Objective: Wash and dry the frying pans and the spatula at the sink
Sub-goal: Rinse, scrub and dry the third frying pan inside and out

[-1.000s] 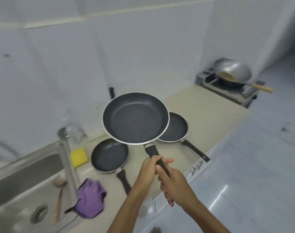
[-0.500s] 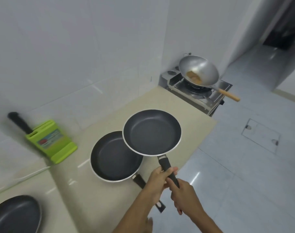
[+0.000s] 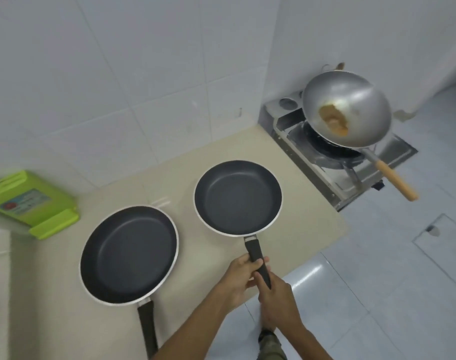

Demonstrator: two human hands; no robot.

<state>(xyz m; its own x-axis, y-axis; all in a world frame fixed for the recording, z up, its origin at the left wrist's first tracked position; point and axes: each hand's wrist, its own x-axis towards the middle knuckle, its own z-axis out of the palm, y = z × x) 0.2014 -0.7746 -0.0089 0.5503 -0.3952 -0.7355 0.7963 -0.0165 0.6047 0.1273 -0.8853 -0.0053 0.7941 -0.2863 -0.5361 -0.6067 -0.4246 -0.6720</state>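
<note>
Both my hands grip the black handle of a dark non-stick frying pan (image 3: pixel 237 198) with a pale rim. My left hand (image 3: pixel 241 275) is wrapped around the handle higher up, and my right hand (image 3: pixel 276 294) holds its end. The pan sits level, low over the right part of the beige counter (image 3: pixel 310 219); I cannot tell whether it touches. A second, larger frying pan (image 3: pixel 129 253) lies on the counter to its left, handle pointing toward me. The sink and spatula are out of view.
A green knife block (image 3: pixel 32 201) lies on the counter at the far left. A steel wok (image 3: pixel 349 113) with brown residue and a wooden handle sits on a gas stove (image 3: pixel 333 172) at the right. The counter's edge drops to a tiled floor (image 3: pixel 390 281).
The view has swung right, away from the sink. The held pan has come down from a raised position to low over the counter, beside the second pan.
</note>
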